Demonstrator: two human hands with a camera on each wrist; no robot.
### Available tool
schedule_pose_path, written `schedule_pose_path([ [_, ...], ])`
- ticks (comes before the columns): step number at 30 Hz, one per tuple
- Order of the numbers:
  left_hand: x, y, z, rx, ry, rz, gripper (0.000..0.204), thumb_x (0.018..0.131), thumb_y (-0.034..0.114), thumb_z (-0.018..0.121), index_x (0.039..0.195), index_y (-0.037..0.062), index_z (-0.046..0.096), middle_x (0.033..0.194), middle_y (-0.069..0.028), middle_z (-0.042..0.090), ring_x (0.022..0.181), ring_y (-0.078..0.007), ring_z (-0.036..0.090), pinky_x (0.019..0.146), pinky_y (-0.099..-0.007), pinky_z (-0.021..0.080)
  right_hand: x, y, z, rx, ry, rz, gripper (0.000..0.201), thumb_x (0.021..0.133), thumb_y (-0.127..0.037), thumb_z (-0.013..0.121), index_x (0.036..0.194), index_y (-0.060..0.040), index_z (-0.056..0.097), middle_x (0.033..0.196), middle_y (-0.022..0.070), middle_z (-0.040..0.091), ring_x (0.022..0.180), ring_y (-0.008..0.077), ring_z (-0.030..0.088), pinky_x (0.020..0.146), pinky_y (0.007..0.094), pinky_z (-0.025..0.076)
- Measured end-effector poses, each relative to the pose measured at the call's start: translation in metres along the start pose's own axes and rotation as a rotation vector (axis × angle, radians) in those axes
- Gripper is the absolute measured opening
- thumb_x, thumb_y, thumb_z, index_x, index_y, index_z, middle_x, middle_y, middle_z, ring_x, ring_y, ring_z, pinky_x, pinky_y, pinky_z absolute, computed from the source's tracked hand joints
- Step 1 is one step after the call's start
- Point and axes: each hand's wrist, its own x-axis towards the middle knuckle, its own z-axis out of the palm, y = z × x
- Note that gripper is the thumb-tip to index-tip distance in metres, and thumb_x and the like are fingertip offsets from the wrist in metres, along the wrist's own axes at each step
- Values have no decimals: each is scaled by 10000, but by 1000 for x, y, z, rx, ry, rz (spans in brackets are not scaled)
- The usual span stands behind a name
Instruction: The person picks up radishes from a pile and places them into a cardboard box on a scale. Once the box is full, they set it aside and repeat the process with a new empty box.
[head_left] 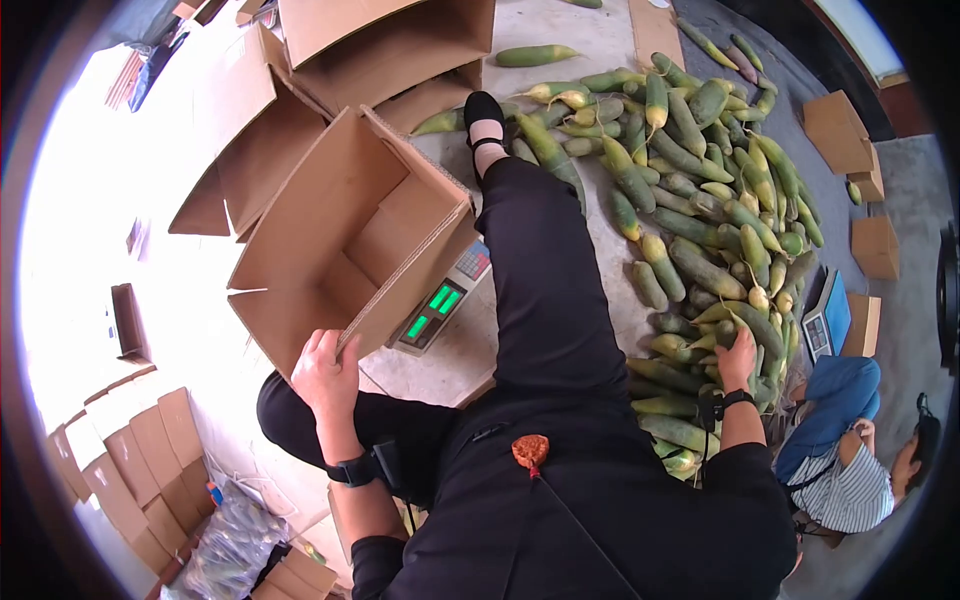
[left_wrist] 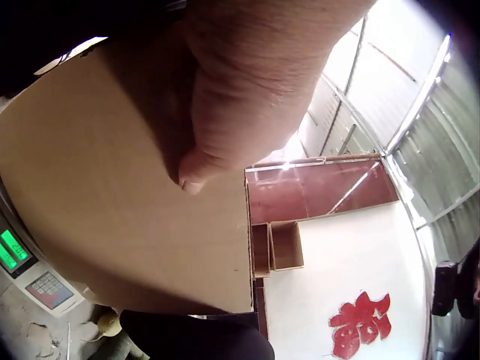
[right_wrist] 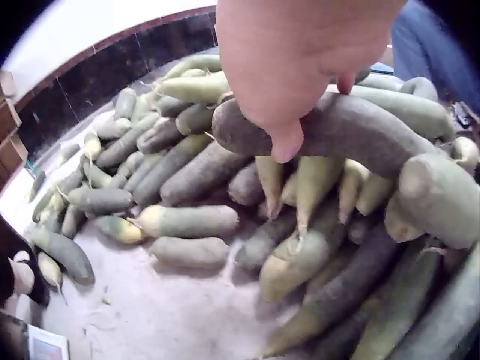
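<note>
The left hand (head_left: pixel 323 375) is gripping the lower flap edge of an open brown corrugated cardboard box (head_left: pixel 345 235), which is tilting over a grey digital scale with green digits (head_left: pixel 437 303) on the concrete floor. The right hand (right_wrist: pixel 300 67) is curling its fingers round one long, dull grey-green radish (right_wrist: pixel 337 131) atop a heap of smooth, tapering radishes (head_left: pixel 700 200), too many to count.

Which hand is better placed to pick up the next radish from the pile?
The right hand: it already lies on a radish in the pile. The left hand grips the cardboard box flap, away from the pile.
</note>
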Motion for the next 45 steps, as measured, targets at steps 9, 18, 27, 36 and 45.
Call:
schedule_pose_path([
  [9, -1, -1, -3, -32, 21, 30, 198, 742, 248, 682, 779, 65, 617, 758, -76, 594, 724, -295, 609, 610, -375, 471, 14, -145, -145, 1203, 378, -548, 541, 792, -77, 693, 1243, 25, 413, 1166, 117, 506, 1072, 186, 502, 902, 301, 432],
  [18, -4, -2, -2, -35, 55, 37, 202, 732, 251, 692, 762, 68, 613, 748, -73, 589, 718, -285, 608, 606, -376, 471, -109, -330, -296, 1855, 18, -1427, 412, 744, 11, 707, 1102, -37, 508, 1080, 74, 571, 965, 158, 574, 890, 315, 457],
  [27, -6, -3, 3, 15, 41, 59, 197, 773, 274, 655, 790, 83, 609, 773, -70, 584, 746, -297, 597, 605, -398, 467, -220, -463, -178, 869, 145, -1645, 496, 631, -223, 780, 1048, -107, 537, 970, 98, 561, 969, 298, 538, 800, 430, 450],
  [36, -5, 0, 9, 57, 37, 56, 204, 780, 285, 664, 831, 95, 607, 815, -63, 612, 764, -294, 610, 604, -389, 478, -198, -438, -174, 1034, -321, -1639, 312, 730, -251, 691, 967, -53, 654, 870, 119, 645, 834, 278, 617, 754, 374, 475],
  [45, -7, -5, 15, 140, 25, 45, 283, 792, 353, 651, 881, 88, 609, 862, -38, 627, 777, -280, 618, 615, -377, 482, -9, -245, -130, 805, 212, -987, 222, 805, -183, 609, 998, -74, 621, 878, 121, 648, 794, 297, 624, 695, 380, 488],
])
